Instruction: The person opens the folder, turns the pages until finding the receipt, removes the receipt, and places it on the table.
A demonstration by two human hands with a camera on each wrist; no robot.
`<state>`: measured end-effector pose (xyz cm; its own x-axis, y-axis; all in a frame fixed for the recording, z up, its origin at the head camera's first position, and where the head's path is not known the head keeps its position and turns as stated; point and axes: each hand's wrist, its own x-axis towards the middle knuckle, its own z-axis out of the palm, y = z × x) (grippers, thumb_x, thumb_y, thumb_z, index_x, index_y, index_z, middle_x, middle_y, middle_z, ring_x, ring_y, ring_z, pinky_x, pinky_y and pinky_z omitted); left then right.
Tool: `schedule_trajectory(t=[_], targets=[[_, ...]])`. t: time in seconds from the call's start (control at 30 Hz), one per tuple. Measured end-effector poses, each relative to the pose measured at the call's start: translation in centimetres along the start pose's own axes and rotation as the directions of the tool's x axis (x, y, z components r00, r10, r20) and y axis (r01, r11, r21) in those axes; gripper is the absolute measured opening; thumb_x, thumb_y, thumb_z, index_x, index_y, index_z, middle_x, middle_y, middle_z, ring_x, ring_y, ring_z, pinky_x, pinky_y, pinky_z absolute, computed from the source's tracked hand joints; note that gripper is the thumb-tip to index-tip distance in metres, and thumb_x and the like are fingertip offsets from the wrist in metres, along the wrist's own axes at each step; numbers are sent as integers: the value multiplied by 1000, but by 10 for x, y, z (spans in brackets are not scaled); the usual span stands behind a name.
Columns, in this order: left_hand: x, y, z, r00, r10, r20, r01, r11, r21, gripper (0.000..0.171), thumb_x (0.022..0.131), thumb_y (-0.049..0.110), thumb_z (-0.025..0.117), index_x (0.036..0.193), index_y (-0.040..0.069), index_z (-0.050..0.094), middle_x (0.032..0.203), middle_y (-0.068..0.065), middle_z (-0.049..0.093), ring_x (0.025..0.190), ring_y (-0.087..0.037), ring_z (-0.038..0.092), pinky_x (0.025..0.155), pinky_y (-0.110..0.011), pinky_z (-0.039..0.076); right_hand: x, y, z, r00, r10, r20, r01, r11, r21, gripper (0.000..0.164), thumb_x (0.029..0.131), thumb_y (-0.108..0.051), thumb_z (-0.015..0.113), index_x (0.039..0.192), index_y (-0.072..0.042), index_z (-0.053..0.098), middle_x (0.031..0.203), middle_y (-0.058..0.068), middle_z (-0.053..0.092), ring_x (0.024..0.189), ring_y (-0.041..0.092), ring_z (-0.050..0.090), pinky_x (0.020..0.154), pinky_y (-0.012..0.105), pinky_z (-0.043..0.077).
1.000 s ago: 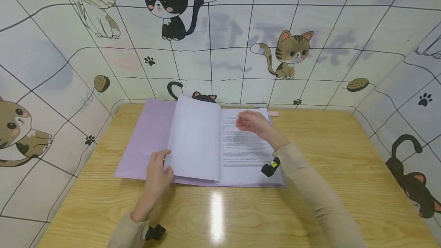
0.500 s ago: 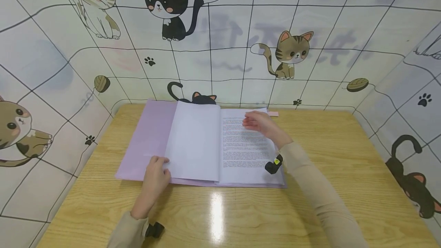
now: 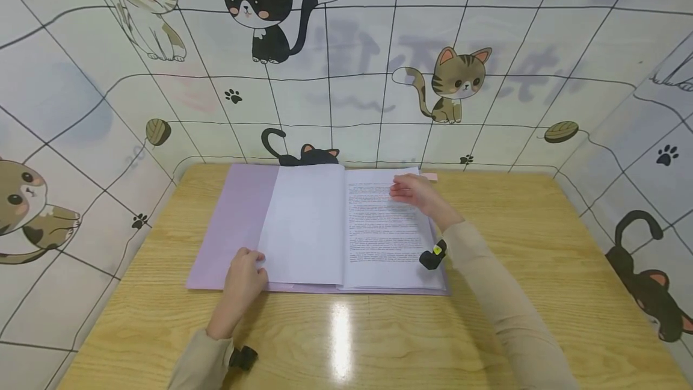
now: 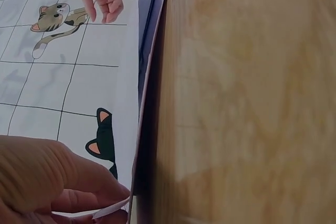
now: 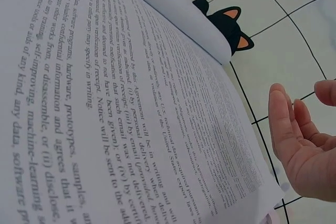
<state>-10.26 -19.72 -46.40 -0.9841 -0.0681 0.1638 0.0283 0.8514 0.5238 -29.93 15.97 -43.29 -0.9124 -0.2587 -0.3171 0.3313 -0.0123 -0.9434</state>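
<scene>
A purple folder (image 3: 234,221) lies spread wide on the table with loose-looking white sheets inside. Its left-hand page (image 3: 303,221) is blank, while the right-hand page (image 3: 387,245) carries dense printed text. My left hand (image 3: 245,275) is at the blank page's lower left edge; in the left wrist view its thumb and fingers pinch a page corner (image 4: 111,209). Over the upper right of the printed page hovers my right hand (image 3: 418,193), fingers loosely extended and holding nothing. In the right wrist view that right hand (image 5: 304,145) appears beyond the printed page (image 5: 131,108).
A pink tab (image 3: 429,177) sticks out from the folder's upper right. The wooden table (image 3: 514,257) spreads around it, with a bright reflection at the front. A white cloth backdrop (image 3: 357,95) with printed cats rises behind and at both sides.
The blank page has come down from its raised position to lie flatter on the left, my left hand staying at its edge. My right hand has drifted slightly to the right.
</scene>
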Motion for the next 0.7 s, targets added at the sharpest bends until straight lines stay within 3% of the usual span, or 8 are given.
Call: schedule_trajectory(t=[0.17, 0.37, 0.53, 0.7], targets=[[2, -4, 1, 1000, -19, 22, 18, 1000, 15, 23, 68, -7, 61, 90, -15, 65, 90, -27, 57, 84, -40, 57, 70, -47, 51, 8, 3, -6, 998, -9, -58, 7, 999, -35, 40, 96, -11, 48, 125, 15, 37, 86, 6, 58, 74, 13, 63, 74, 25, 54], [3, -6, 1, 998, -48, 47, 46, 999, 27, 26, 70, 0, 66, 91, -14, 65, 91, -26, 57, 86, -40, 57, 74, -48, 50, 20, 1, -13, 977, -44, -210, 8, 986, -169, 35, 93, -16, 53, 120, 6, 48, 95, 7, 60, 75, 9, 62, 71, 20, 52], [3, -7, 1, 997, -54, 46, 54, 998, 18, 26, 70, 2, 69, 91, -14, 65, 96, -27, 56, 88, -40, 58, 74, -48, 51, 29, -4, -17, 947, -88, -308, 7, 967, -254, 38, 93, -17, 54, 125, 2, 50, 115, 14, 58, 91, 15, 59, 77, 23, 52], [5, -9, 2, 999, -30, 25, 30, 1000, 3, 22, 69, -1, 72, 86, -13, 66, 99, -29, 55, 92, -43, 55, 76, -50, 50, 35, -8, -18, 922, -172, -346, 48, 939, -340, 37, 92, -15, 52, 124, 3, 51, 123, 17, 54, 104, 23, 53, 86, 30, 49]])
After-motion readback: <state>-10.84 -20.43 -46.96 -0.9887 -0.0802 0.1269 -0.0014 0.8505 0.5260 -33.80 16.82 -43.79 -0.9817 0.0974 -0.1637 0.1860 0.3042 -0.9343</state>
